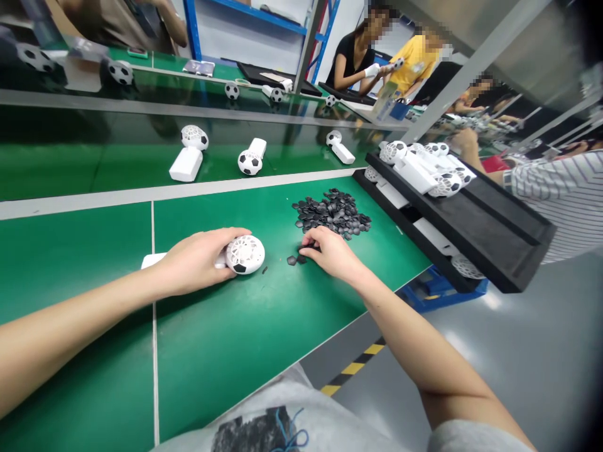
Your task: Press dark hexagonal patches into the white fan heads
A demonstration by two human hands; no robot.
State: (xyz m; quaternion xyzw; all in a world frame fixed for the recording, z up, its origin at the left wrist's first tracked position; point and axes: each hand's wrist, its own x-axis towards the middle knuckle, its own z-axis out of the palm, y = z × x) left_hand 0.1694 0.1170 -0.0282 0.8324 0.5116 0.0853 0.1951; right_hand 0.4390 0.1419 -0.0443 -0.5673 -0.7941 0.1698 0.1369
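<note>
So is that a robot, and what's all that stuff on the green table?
No robot! The bare left hand and bare right hand belong to whoever wears the camera on their head. It looks forward and down. The left hand holds a white ball with a lacy pattern. The right hand touches small, flat black pieces near a big loose black pile on the smooth green tabletop; I can't tell whether one is pinched. At the right, long black trays carry more white ball-topped things.
</note>
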